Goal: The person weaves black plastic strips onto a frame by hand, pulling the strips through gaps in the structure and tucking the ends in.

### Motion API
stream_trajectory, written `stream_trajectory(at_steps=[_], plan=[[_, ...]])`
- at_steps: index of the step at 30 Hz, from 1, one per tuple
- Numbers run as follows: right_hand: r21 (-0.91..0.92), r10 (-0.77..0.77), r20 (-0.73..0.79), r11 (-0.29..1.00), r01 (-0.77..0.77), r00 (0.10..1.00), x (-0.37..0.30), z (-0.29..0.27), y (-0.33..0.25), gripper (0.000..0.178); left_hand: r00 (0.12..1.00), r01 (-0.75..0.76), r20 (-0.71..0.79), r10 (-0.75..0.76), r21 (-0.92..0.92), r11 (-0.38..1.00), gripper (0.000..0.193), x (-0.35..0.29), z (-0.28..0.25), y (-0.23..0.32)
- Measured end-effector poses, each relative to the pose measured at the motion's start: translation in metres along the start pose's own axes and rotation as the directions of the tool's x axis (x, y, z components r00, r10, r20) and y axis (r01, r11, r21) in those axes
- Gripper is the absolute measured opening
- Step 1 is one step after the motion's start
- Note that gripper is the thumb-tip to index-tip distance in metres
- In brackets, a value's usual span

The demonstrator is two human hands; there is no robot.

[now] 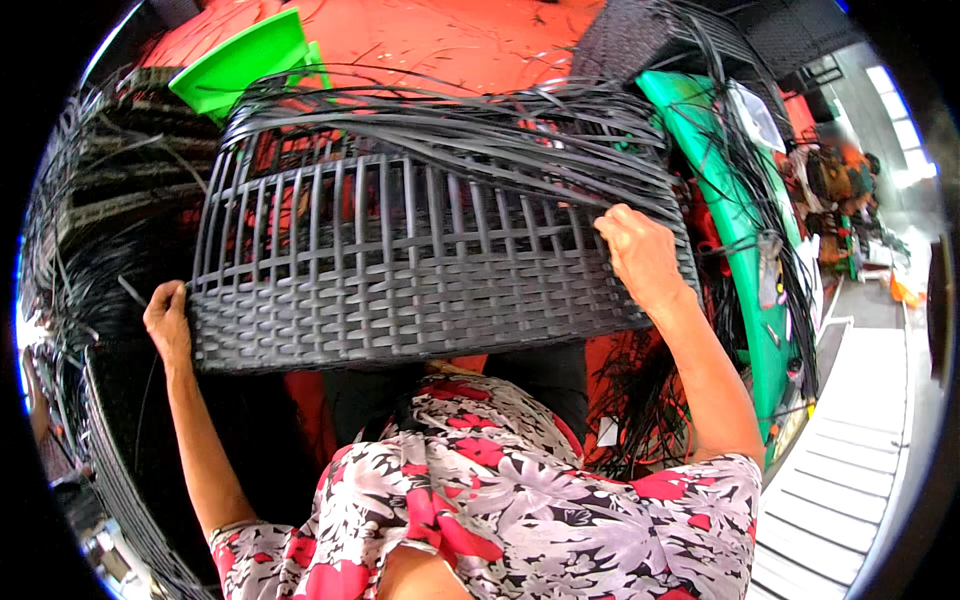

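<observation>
In front of me is a black woven wicker-like piece (420, 300), its lower part densely woven and its upper part open upright slats. A thick bundle of loose black strips (430, 135) lies across its top. At the piece's left edge my left hand (167, 315) is closed, with the end of a strip poking out beside the fingers. My right hand (643, 255) is closed at the right side, its fingertips against the slats just under the bundle. What lies inside the right fingers is mostly hidden.
A bright green plastic chair (245, 65) stands beyond the piece on the red floor (430, 40). Along the right runs a green surface (735, 240) with strips and small tools. Stacked dark woven pieces (125, 180) fill the left. Another woven piece (640, 40) sits at far right.
</observation>
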State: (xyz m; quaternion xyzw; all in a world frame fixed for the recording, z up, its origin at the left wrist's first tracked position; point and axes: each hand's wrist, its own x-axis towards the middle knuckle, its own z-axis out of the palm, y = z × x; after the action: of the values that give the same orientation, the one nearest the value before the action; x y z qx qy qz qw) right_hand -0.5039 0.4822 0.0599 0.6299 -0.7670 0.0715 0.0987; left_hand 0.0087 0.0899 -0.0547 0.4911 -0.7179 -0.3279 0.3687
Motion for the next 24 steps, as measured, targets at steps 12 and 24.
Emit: stream_trajectory(at_steps=[12, 24], plan=[[0.623, 0.167, 0.694, 0.349, -0.700, 0.701, 0.033, -0.013, 0.043, 0.018, 0.999, -0.003, -0.037, 0.004, 0.018, 1.000, 0.006, -0.007, 0.005, 0.023], [0.700, 0.620, 0.321, 0.354, -0.620, 0.716, 0.001, -0.045, 0.059, 0.015, 0.958, 0.093, -0.280, -0.057, 0.119, 0.989, 0.020, -0.006, -0.008, -0.007]])
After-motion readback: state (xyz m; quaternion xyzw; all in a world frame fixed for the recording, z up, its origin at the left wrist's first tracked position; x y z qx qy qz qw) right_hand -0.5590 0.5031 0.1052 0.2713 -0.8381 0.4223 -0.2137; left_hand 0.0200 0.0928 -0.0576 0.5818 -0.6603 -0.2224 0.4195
